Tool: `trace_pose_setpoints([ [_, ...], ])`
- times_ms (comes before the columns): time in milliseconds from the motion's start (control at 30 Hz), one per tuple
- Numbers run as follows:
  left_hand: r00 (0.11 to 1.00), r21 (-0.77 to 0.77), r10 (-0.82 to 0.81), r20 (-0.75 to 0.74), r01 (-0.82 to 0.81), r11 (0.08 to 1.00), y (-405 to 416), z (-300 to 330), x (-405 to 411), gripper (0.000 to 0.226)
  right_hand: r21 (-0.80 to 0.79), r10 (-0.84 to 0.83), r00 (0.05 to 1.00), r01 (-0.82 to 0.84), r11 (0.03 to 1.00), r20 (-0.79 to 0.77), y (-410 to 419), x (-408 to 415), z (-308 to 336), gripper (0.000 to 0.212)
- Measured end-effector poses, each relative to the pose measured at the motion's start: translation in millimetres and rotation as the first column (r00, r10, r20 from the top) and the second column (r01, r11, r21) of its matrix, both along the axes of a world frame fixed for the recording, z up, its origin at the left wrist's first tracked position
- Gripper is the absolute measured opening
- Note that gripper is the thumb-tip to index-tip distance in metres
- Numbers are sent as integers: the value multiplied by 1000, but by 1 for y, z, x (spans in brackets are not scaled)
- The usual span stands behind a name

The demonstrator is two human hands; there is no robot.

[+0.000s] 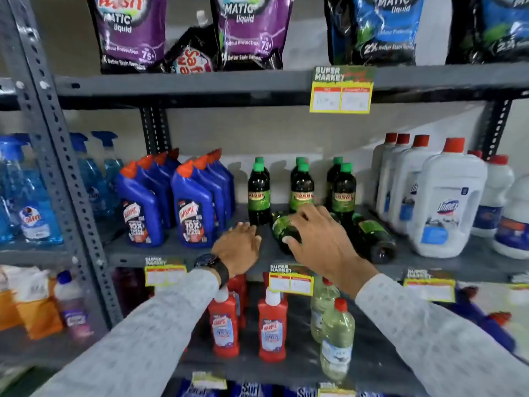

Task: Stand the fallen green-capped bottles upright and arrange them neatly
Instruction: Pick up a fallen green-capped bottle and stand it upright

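On the middle shelf (177, 250) stand several dark bottles with green caps and green labels, in three short rows: left (258, 196), middle (302, 190), right (344, 193). Two more lie fallen in front of them. My right hand (317, 239) is closed over one fallen bottle (282, 230), thumb on its side. The other fallen bottle (372, 236) lies to the right, cap toward the back, base toward the shelf edge. My left hand (239, 245) hovers palm down at the shelf's front, just left of the held bottle, fingers apart and holding nothing.
Blue toilet-cleaner bottles (194, 207) stand to the left, white red-capped jugs (446, 202) to the right. Price tags (290, 280) hang on the shelf edge. The shelf below holds red bottles (272, 328) and clear ones. Detergent pouches fill the shelf above.
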State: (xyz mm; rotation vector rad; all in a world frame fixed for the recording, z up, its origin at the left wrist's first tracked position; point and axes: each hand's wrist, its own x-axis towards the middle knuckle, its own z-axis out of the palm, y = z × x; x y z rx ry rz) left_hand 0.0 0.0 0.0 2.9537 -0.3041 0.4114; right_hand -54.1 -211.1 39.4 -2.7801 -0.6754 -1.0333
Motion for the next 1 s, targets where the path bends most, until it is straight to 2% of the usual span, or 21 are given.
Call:
trace_pose_setpoints([
  [100, 994, 52, 11, -113, -5, 999, 0, -15, 8, 51, -48, -64, 992, 59, 997, -112, 7, -2, -20, 41],
  [233, 994, 30, 41, -97, -38, 999, 1, -24, 14, 61, -52, -115, 983, 108, 993, -142, 10, -2, -39, 28],
  [367, 993, 28, 53, -108, -50, 998, 2, -28, 17, 76, 32, -126, 981, 132, 991, -148, 8, 3, -46, 29],
  [500, 995, 3, 41, -95, -41, 999, 3, -30, 19, 70, 137, -67, 988, 87, 987, -142, 5, 6, -43, 23],
  [633, 996, 34, 41, -76, -38, 999, 3, -32, 19, 62, 232, -3, 998, 18, 972, -64, 0, 11, -10, 24],
  [767, 994, 19, 35, -100, -34, 999, 3, -29, 21, 62, 281, 84, 996, -69, 957, -39, 2, 24, 52, 18],
  [867, 992, -1, 18, -126, -18, 1000, 7, -25, 21, 62, 313, 111, 984, -62, 948, -142, 7, 45, 99, 21],
  [1000, 997, 2, 10, -77, -10, 1000, 12, -28, 17, 61, 408, 156, 928, -5, 913, -338, 21, 83, 132, 21],
])
